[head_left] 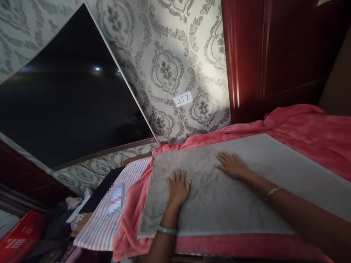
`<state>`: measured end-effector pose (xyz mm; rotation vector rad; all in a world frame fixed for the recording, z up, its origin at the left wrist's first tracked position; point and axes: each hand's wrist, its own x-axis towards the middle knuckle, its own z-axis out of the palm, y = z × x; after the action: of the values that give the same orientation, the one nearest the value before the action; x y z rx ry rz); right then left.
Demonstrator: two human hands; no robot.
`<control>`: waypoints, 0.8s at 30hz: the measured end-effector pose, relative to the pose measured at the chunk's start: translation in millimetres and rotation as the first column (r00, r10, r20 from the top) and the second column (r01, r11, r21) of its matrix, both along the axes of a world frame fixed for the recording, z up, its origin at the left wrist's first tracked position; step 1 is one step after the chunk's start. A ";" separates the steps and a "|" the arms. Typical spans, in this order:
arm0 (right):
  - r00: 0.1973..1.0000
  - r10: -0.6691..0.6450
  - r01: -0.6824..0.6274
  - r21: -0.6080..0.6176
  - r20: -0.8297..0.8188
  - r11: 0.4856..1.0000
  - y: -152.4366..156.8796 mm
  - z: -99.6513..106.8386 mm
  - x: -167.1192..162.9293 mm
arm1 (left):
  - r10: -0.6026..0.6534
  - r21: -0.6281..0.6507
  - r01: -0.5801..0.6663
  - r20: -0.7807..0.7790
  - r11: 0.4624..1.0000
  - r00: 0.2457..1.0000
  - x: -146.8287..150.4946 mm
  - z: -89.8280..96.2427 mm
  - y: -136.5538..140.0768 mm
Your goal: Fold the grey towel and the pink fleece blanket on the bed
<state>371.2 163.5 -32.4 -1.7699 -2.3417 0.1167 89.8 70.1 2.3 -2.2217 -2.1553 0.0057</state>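
A grey, short-piled mat (197, 212) lies spread flat over a pink plush blanket (131, 219). On the mat's left part rests my left hand (178, 188), palm down with its fingers spread. My right hand (230, 165) is laid farther right and nearer the far edge, fingers apart and slightly blurred. Neither hand grips anything. The pile looks ruffled between and around the hands, while the right part of the mat appears smoother.
A striped cloth (93, 226) sticks out left of the blanket. Against the patterned wall stands a large dark television (74, 87). A paper label marked 277 (183, 99) is on the wall. A dark red door (290, 47) rises behind the blanket; a red box (22, 233) sits lower left.
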 end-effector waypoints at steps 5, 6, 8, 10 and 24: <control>0.988 -0.152 0.152 0.022 -0.003 0.988 20.8 11.5 16.8 | 0.015 0.003 -0.015 0.060 1.000 0.998 7.5 30.3 22.3; 0.993 -0.117 0.117 0.036 -0.009 0.992 23.6 13.3 4.8 | 0.016 0.033 -0.019 0.078 0.999 0.997 10.9 36.5 32.9; 1.000 -0.004 0.005 0.060 -0.017 0.998 28.2 14.7 -28.7 | -0.008 0.088 -0.001 0.097 0.996 0.995 16.9 42.7 56.8; 0.994 0.109 -0.108 0.071 -0.019 0.992 32.8 13.1 -63.2 | -0.035 0.102 0.026 0.090 0.994 0.995 19.8 38.6 79.5; 0.967 -0.241 0.243 0.018 -0.078 0.970 84.0 -13.3 113.8 | 0.027 0.040 -0.029 0.065 0.999 0.998 9.1 -2.3 112.1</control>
<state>485.0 247.5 -45.7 -1.9840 -2.0468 0.1115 99.0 182.2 -0.1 -2.1990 -2.1979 -0.1100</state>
